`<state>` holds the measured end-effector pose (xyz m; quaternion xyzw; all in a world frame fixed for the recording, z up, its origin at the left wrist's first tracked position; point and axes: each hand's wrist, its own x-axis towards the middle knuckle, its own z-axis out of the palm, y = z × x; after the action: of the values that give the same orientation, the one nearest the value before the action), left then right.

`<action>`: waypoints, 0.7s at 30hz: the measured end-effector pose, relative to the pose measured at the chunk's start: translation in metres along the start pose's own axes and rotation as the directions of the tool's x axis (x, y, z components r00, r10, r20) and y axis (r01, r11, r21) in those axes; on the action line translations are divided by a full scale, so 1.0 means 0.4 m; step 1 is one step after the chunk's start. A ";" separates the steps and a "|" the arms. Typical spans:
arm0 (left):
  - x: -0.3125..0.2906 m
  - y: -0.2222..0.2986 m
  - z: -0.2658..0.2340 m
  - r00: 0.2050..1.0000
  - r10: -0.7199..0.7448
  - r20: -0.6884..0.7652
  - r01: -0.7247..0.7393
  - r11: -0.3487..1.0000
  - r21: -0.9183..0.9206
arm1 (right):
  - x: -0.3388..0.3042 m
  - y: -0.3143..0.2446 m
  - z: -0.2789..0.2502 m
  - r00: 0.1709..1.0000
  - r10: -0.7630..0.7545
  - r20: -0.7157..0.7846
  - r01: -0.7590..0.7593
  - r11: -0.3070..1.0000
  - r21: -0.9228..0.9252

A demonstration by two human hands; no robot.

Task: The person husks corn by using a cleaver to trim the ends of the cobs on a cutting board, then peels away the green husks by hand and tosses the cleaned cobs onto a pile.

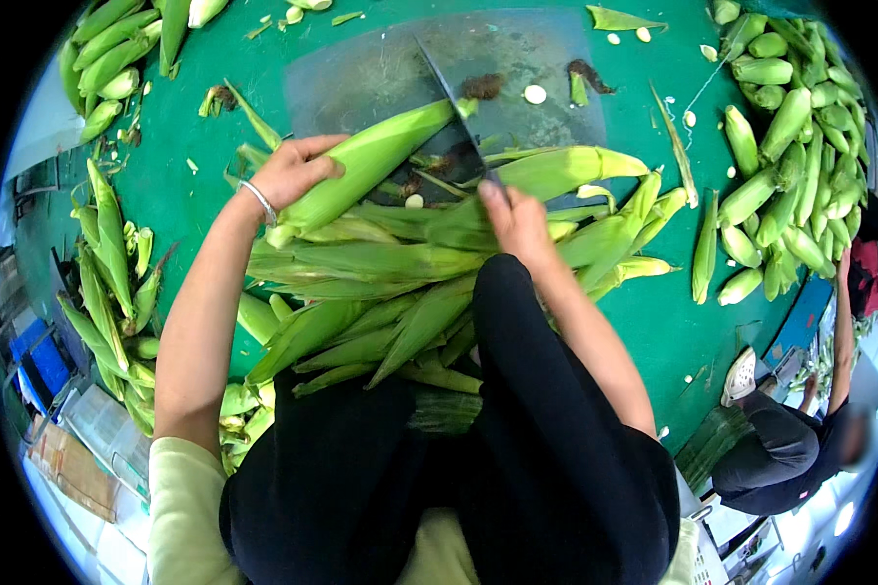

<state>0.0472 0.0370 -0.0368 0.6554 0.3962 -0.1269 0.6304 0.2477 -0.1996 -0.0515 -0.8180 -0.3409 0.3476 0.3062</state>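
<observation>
My left hand (298, 177) is wrapped round an ear of corn (373, 164) in its green husk, which points away to the right. A knife (448, 93) is gripped in my right hand (519, 222), its long dark blade lying across the silk end of that ear. Under the blade is a grey cutting board (380, 83) with a cut tip and brown silk on it. Between my arms lies a heap of loose green husks (380, 263), spread over the near side of the board toward my knees.
A large pile of husked-in corn ears (800, 146) fills the right side of the green surface (644, 380). More ears (112, 54) lie at the far left, with loose husks (107, 273) below them. Another person (780, 448) sits at the lower right. A blue crate (39, 356) stands left.
</observation>
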 end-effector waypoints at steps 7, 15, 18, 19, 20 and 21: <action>-0.054 -0.067 0.017 0.919 -0.297 0.258 0.387 0.569 -0.726 | -0.002 0.016 -0.014 0.921 0.285 0.267 -0.386 0.766 0.514; -0.150 -0.028 0.062 0.925 -0.029 0.379 0.374 0.249 -0.893 | -0.055 -0.065 -0.066 0.992 0.109 0.065 -0.120 0.974 0.191; -0.144 -0.003 0.075 0.928 0.029 0.370 0.360 0.177 -0.916 | -0.057 -0.134 -0.086 0.993 -0.077 0.084 0.057 0.974 0.218; -0.145 0.013 0.082 0.937 0.037 0.346 0.335 0.174 -0.926 | -0.048 -0.129 -0.071 0.994 -0.071 0.086 0.051 0.975 0.215; -0.149 0.028 0.094 0.940 0.006 0.341 0.337 0.154 -0.929 | -0.034 -0.108 -0.047 0.990 -0.066 0.121 0.049 0.989 0.137; -0.150 0.035 0.094 0.940 0.013 0.341 0.335 0.158 -0.929 | -0.010 -0.085 -0.027 0.987 -0.067 0.148 0.059 0.997 0.058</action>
<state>0.0299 -0.0178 0.0068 0.0273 0.3628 0.0019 0.9315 0.2421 -0.1858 -0.0187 -0.7699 -0.3793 0.4072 0.3123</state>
